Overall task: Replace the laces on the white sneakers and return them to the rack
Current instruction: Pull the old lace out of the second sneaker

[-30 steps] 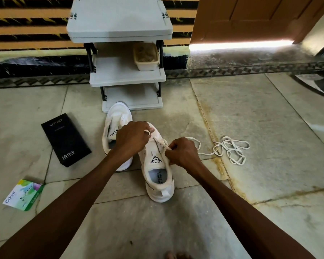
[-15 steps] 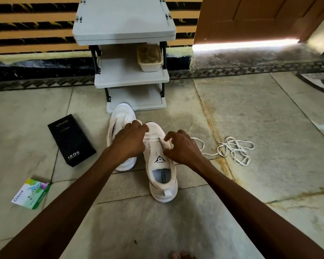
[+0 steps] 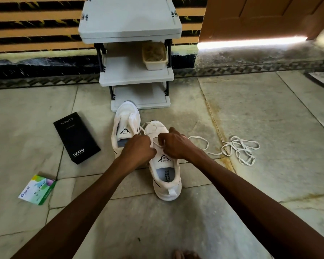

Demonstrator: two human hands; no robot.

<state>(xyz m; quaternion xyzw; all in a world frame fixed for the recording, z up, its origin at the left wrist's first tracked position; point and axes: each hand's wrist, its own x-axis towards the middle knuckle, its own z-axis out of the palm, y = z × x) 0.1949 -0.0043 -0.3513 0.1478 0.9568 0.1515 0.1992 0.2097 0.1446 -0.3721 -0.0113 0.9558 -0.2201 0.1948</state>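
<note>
Lace trails from a loose tangle on the floor, well out past the right hand, and appears to run in under that hand's curled fingers. The left hand is balled just beside it, and both seem to pinch lace over the eyelets of the near sneaker, whose open heel lies back toward the wrists. The fingertips themselves are hidden, so which eyelet is being worked cannot be told. The lace looks flat, limp and light. It will likely sag and twist unless it is taken close to its stiff tip and fed through. The shoe looks light enough to slide on the smooth tile, so it may need steadying by the upper. The second sneaker sits just beyond the left hand, toe against the foot of the rack. Both tongues read "SPEED" under an S logo, and the near insole reads "SPEED FLEXIBLE". Left of the left hand lies a black box marked "vivo" and "120W". Nearer the left forearm is a green packet reading "Odonil".
</note>
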